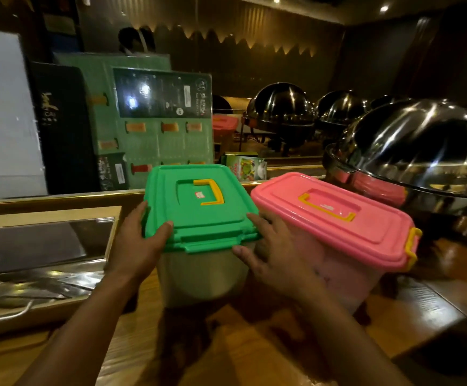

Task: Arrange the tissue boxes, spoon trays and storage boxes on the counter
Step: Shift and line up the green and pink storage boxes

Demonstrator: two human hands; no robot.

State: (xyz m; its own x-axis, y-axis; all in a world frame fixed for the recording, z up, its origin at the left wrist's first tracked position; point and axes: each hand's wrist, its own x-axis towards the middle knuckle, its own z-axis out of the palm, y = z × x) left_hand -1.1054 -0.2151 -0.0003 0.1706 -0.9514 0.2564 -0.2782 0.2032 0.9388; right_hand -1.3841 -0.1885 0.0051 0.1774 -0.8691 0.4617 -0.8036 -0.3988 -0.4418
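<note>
Left hand (139,240) presses flat against the near left corner of the green-lidded storage box (201,215), fingers spread, thumb on the lid's rim. Its glossy moulded plastic lid carries a yellow handle folded flat in a recess above a cloudy translucent body. Opposite, the right hand (271,254) lies spread on the box's right side, in the gap against the pink-lidded storage box (335,227), which stands just beside it with yellow clips. Both boxes rest on the polished wooden tabletop (254,352). Mirror-bright domed chafing dishes (416,151) line the dim room at right.
</note>
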